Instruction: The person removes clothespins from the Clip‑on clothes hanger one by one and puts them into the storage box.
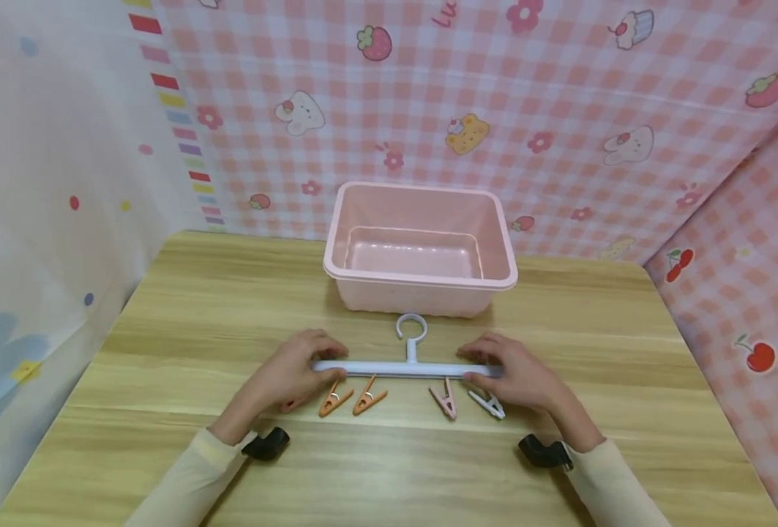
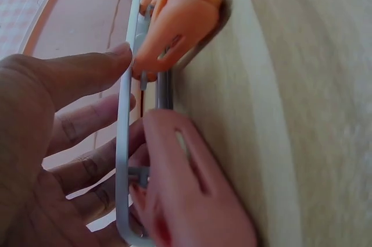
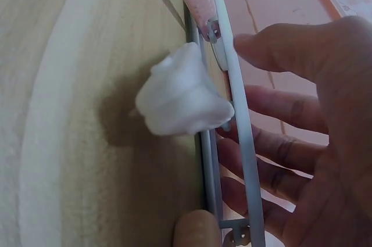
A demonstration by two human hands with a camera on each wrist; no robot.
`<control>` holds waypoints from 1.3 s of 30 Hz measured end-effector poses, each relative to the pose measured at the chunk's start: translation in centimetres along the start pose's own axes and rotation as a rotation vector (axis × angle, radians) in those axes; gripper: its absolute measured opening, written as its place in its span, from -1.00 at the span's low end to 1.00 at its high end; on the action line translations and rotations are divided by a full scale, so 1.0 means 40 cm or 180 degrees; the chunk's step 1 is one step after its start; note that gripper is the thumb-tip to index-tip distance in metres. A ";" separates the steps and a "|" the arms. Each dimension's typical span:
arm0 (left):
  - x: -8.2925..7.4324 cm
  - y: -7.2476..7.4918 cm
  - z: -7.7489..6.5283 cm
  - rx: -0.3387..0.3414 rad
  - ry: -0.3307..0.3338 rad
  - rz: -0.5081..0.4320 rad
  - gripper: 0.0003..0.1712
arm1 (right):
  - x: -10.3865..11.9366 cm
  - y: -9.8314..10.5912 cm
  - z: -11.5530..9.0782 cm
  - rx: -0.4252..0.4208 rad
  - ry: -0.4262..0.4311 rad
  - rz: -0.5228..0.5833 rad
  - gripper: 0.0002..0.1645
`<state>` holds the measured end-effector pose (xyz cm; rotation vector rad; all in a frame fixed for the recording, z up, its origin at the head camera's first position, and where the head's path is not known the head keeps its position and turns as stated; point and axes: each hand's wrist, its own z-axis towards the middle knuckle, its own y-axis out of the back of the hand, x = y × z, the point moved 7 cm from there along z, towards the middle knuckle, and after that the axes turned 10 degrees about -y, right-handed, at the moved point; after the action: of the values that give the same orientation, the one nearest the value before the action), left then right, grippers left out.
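A pale blue-grey clip hanger (image 1: 389, 368) with a round hook (image 1: 412, 327) spans both hands at its bar. My left hand (image 1: 301, 369) holds the left end, thumb on the near side and fingers curled behind. My right hand (image 1: 512, 371) holds the right end likewise. Along the bar hang two orange clothespins (image 1: 366, 402), a pink clothespin (image 1: 444, 401) and a white clothespin (image 3: 180, 93). A coral clothespin (image 2: 192, 183) hangs below my left hand, mostly hidden from the head. A tan rounded end (image 3: 197, 229) shows low in the right wrist view.
Right behind the hanger stands a pink plastic bin (image 1: 421, 291) with nothing inside. The wood-grain table (image 1: 389, 468) meets pink checked cloth (image 1: 389, 132) at the back. More patterned cloth hangs at both sides.
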<state>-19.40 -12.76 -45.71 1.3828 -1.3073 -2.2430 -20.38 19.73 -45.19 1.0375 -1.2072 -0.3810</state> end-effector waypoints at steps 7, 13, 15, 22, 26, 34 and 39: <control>-0.005 -0.017 0.012 0.0077 0.0027 -0.0008 -0.86 | -0.002 -0.008 0.000 0.0082 0.0132 0.0075 -0.81; -0.006 -0.014 0.009 0.0072 0.0077 0.0026 -0.91 | -0.002 -0.015 0.009 0.0118 0.0185 0.0059 -0.87; -0.007 -0.014 0.011 0.0078 0.0069 -0.0011 -0.91 | -0.002 -0.014 0.009 0.0099 0.0183 0.0060 -0.87; -0.017 -0.013 0.011 0.0095 -0.0072 -0.0288 -0.89 | 0.004 -0.006 0.000 0.0006 0.0223 0.0063 -0.82; -0.027 -0.007 0.015 0.0121 -0.0087 -0.0379 -0.89 | 0.009 0.007 -0.004 -0.0037 0.0247 0.0071 -0.79; -0.032 -0.003 0.016 0.0159 -0.0122 -0.0373 -0.91 | 0.008 0.012 -0.006 0.0168 0.0060 0.0155 -0.81; -0.038 -0.004 0.015 0.0174 -0.0133 -0.0435 -0.89 | 0.005 0.007 -0.014 0.0266 0.0030 0.0208 -0.82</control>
<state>-19.02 -11.46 -44.80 1.4944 -1.3345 -2.3524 -19.88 19.99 -44.87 1.0676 -1.2539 -0.2765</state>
